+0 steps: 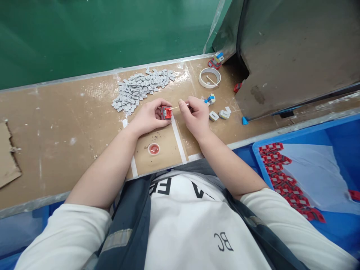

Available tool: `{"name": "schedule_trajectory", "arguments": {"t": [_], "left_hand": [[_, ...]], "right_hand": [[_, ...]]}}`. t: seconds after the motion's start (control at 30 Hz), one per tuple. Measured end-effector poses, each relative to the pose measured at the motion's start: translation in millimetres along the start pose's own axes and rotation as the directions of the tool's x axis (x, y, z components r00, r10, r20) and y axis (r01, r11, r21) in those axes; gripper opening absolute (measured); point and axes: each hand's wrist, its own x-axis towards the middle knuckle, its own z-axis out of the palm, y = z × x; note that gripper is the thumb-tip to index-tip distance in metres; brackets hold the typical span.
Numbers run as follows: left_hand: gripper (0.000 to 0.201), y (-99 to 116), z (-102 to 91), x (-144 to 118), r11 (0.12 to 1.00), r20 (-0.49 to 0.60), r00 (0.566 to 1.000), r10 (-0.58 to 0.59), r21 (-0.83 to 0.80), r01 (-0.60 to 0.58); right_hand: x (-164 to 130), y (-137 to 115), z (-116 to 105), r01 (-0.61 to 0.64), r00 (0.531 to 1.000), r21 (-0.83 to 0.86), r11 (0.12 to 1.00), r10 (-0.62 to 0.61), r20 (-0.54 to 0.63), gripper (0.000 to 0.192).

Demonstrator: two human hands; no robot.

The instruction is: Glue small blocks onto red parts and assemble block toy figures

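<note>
The left hand (149,117) pinches a small red part (166,113) at the workbench (56,123) centre. At its 3 o'clock, the right hand (197,114) grips a thin stick (174,107), tip touching the part. Grey pieces (140,88) pile at 11 o'clock; a small red-filled dish (153,149) sits at 6 o'clock.

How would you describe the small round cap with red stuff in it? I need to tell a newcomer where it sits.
Start at the brown worktop and find the patch framed by white tape strips. The shallow round cap lies inside it, nearest the person, below the left hand. It is the only round red-filled thing there; the tape roll is larger and white.
</note>
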Motion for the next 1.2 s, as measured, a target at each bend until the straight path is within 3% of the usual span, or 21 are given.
{"name": "schedule_trajectory", "arguments": {"t": [0.43, 0.57, 0.93, 1.2], "left_hand": [[0.047, -0.4, 0.4, 0.1, 1.0, -0.003, 1.0, 0.003, 0.0, -0.003], [0.049, -1.9, 0.2, 0.4, 1.0, -0.003, 1.0, -0.001, -0.011, 0.001], [0.048, 2.6, 0.8, -1.1, 0.991, -0.017, 1.0, 0.009, 0.132, -0.007], [0.048, 1.3, 0.2, -0.7, 0.991, -0.002, 1.0, 0.014, 0.134, -0.013]], "right_hand": [[-1.8, -3.9, -1.7, 0.088, 0.988, 0.048, 0.995, -0.094, 0.126, 0.056], [-3.5, -3.4, -2.7, 0.071, 0.985, 0.02, 0.997, -0.074, 0.153, 0.055], [-2.3, -0.7, -2.4, 0.046, 0.998, -0.14, 0.989, -0.04, 0.045, 0.056], [-1.8, -0.8, -2.3, 0.04, 0.999, -0.109, 0.993, -0.038, 0.024, 0.059]]}}
